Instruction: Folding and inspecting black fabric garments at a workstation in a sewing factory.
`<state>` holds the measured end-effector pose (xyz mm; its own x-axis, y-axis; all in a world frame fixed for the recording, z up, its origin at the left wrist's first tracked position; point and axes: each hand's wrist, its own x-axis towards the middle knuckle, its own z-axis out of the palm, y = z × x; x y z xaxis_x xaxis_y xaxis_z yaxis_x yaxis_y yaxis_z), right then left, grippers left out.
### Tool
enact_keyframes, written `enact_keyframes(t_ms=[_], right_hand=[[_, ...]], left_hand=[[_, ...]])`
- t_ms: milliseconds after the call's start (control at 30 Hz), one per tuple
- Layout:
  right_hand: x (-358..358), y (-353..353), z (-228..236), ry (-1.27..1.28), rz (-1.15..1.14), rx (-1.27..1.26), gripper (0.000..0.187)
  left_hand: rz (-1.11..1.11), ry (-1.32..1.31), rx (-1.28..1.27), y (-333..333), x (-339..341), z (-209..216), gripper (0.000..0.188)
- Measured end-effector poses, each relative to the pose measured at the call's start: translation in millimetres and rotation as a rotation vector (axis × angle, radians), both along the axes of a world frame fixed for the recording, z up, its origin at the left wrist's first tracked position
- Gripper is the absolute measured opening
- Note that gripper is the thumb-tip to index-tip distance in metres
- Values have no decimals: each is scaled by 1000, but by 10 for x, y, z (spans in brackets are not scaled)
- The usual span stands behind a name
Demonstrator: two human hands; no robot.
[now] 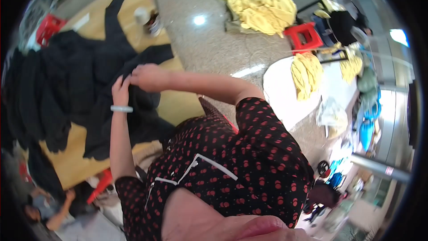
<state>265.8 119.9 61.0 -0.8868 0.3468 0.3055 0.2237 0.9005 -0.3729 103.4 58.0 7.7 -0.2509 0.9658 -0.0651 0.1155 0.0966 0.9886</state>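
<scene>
Left hand (119, 88) and right hand (149, 78) met over a spread of black cloth (84, 80), both touching it, their fingers bent and drawn close together. Whether they had a fold pinched between them I could not tell. The cloth lay beneath the hands and reached well out to their left in thick, rumpled folds; one narrow strip ran away beyond them, and another passed just beyond the right hand and out to its right. A pale bracelet (121, 109) circled the left wrist. Under the cloth stood a light wooden table (178, 107), its top showing below the right forearm. Beyond the right hand, a white container (141, 15) and a dark jar (154, 23) stood side by side. Well to the right of the hands was a heap of yellow cloth (263, 9), with a red stool (304, 38) near it. Left of the hands and toward the body's side, another person's bent arm (61, 214) showed near the table.
</scene>
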Motion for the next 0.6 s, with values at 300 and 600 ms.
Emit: enact_keyframes(t_ms=[300,600], right_hand=[[16,73,-86,58,-131,-31,14],[-3,92,-110,30,-29,-357,21]], left_hand=[[108,-106,-93,53,107,-85,35],[-24,115,-143,64,213,-38,28]])
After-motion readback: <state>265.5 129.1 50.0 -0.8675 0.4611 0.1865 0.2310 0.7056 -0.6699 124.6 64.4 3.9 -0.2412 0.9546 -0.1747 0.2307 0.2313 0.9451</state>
